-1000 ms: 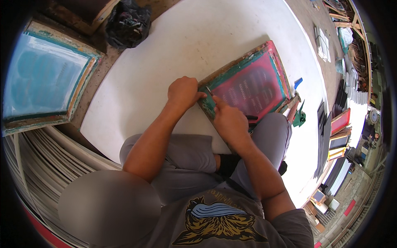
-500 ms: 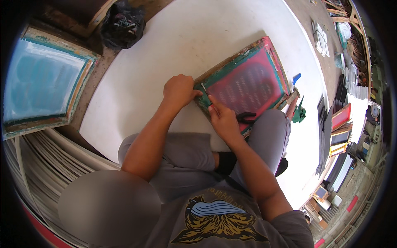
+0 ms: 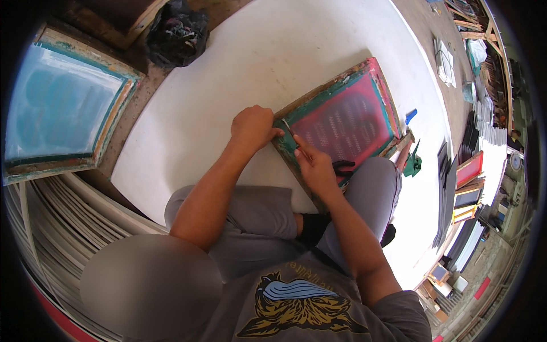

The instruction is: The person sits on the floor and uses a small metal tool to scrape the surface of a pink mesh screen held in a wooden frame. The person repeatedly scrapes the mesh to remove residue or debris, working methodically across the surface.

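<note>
A wooden screen printing frame with pink-and-teal mesh lies tilted across the white surface, its near end by my right knee. My left hand is closed at the frame's left corner, with the thumb over its edge; the other fingertips are hidden. My right hand grips a screwdriver, a slim tool with a pale metal shaft. Its tip points at the teal border near my left thumb. Black-handled pliers lie between my right hand and knee, partly hidden.
A second screen frame with blue mesh stands left. A black plastic bag sits behind the white surface. Right of the frame lie a blue tool, a hammer-like tool and green cloth.
The screwdriver's shaft has tilted, and my right hand has shifted slightly right and down. My left hand stays at the frame's corner. The whole view has shifted a little.
</note>
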The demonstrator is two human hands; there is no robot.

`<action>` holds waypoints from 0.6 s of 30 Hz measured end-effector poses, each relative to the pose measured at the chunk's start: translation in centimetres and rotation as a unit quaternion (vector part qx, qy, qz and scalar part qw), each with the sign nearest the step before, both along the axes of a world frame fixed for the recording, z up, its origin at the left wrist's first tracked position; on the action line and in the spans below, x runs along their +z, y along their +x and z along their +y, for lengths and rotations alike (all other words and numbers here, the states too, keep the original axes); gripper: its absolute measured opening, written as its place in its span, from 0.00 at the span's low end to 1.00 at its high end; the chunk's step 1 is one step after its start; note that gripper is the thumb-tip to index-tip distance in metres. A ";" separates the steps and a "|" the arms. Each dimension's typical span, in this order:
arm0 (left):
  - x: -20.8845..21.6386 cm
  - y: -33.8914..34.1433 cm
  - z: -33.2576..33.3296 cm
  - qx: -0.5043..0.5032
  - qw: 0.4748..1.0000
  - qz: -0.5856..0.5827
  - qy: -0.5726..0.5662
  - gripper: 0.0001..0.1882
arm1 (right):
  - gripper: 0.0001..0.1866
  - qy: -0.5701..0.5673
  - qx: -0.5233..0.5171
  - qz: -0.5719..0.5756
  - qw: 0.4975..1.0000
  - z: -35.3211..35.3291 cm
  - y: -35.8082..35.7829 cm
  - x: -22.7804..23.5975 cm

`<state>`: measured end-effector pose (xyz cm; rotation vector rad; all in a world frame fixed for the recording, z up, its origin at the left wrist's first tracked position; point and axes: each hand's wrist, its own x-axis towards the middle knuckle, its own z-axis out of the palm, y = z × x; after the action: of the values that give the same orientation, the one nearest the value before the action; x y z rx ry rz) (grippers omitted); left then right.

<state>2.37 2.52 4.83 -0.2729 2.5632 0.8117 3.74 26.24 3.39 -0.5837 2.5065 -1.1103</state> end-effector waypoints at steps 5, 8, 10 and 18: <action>0.4 0.1 -0.3 -0.005 1.000 -0.017 -0.020 0.27 | 0.26 -0.064 -0.193 -0.471 0.859 -1.0 -1.6 4.3; 0.7 -0.3 -0.4 -0.008 0.999 -0.030 -0.020 0.26 | 0.27 -0.163 -0.250 -0.579 0.759 -0.2 -2.2 4.5; 0.7 -0.3 -0.5 -0.007 0.999 -0.032 -0.013 0.26 | 0.26 -0.197 -0.263 -0.604 0.726 0.0 -2.1 4.7; 0.7 -0.4 -0.7 0.001 0.999 -0.035 0.001 0.26 | 0.24 -0.007 -0.017 -0.045 0.999 0.5 -1.7 3.4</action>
<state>1.96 1.86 5.54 -0.2984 2.4978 0.7915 2.00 26.78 6.83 -0.4864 2.4410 -1.1421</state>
